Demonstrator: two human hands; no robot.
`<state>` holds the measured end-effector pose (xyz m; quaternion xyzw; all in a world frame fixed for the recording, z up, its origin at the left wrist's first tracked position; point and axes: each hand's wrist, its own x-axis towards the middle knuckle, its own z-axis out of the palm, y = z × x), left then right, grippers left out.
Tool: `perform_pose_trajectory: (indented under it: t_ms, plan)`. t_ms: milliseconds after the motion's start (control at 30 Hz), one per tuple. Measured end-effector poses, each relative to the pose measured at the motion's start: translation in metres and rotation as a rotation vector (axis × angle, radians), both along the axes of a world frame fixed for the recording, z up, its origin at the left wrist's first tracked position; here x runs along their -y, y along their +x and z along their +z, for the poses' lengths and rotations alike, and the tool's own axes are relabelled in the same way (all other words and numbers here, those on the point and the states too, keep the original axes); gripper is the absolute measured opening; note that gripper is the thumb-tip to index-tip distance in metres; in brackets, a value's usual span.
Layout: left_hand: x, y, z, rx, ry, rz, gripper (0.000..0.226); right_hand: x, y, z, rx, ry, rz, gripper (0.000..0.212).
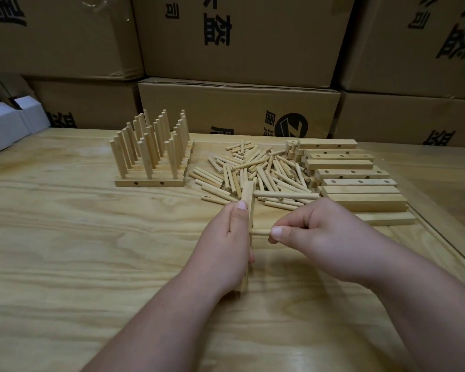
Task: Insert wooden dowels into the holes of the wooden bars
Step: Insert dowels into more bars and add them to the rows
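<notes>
Left hand (226, 237) grasps the bar (249, 200) upright above the desk (91, 237); right hand (314, 232) pinches a dowel (261, 232), tip at a side hole. Keep it square to the hole, push straight (twist if tight).

Single head-worn, wide-angle view, looking forward and down from the person's own position onto a wooden table (65, 237). Both forearms enter from the bottom edge, the left hand (227, 242) and right hand (320, 232) meeting close below the lens near frame centre. The table's far edge and stacked cardboard boxes (239, 44) fill the upper part; straight lines bow toward the margins.
</notes>
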<state>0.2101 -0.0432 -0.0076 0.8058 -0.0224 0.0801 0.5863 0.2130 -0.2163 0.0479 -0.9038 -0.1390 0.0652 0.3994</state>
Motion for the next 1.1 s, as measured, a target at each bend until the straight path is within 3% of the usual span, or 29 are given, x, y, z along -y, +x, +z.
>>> perform_pose_trajectory:
  t_ms: [300,467,600,633,667,733,800,867,1000,1100]
  plan:
    - [-0.001,0.002,-0.003,0.037,-0.012,0.006,0.041,-0.003,0.003,-0.007,-0.285,0.291,-0.093,0.020]
    - [-0.002,0.007,-0.004,0.036,-0.078,0.050,0.040,-0.008,0.006,-0.009,-0.140,0.275,-0.108,0.012]
    - [-0.003,0.015,-0.002,-0.093,-0.296,0.181,0.048,-0.009,0.019,-0.009,-0.132,0.745,-0.287,0.024]
    - [-0.004,0.018,-0.001,-0.141,-0.399,0.232,0.050,-0.009,0.023,-0.014,-0.071,0.784,-0.324,0.027]
    - [-0.006,0.020,0.000,-0.187,-0.514,0.279,0.052,-0.009,0.025,-0.023,0.032,0.709,-0.341,0.028]
    - [-0.010,0.025,0.003,-0.247,-0.718,0.336,0.055,-0.013,0.022,-0.044,0.242,0.367,-0.258,0.031]
    - [-0.012,0.025,0.005,-0.258,-0.857,0.350,0.061,-0.022,0.022,-0.058,0.344,0.027,-0.073,0.040]
    - [-0.012,0.024,0.008,-0.239,-0.929,0.342,0.075,-0.033,0.028,-0.063,0.393,-0.169,0.045,0.052]
    - [-0.012,0.023,0.012,-0.221,-0.996,0.309,0.078,-0.046,0.037,-0.065,0.399,-0.412,0.084,0.059]
    - [-0.012,0.023,0.011,-0.229,-1.004,0.311,0.060,-0.042,0.035,-0.062,0.501,-0.362,-0.001,0.048]
